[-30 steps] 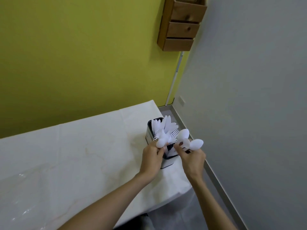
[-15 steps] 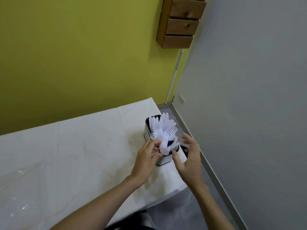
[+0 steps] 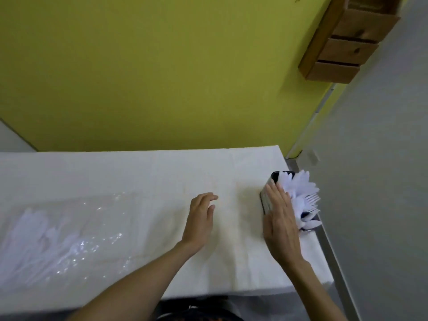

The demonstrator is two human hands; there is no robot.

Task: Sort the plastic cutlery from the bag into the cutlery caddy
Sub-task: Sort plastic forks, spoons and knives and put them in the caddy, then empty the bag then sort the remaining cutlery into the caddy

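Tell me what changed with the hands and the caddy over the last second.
Both hands let go of their spoons, now in the caddy. The left hand drew away leftward, open above the table; the right hand lies flat against the caddy's side. The caddy stays at the table's right edge.

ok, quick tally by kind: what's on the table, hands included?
cutlery caddy: 1
plastic bag: 1
hands: 2 (left hand, right hand)
Total: 4
The white cutlery pieces in the caddy and in the bag are too blurred to count.
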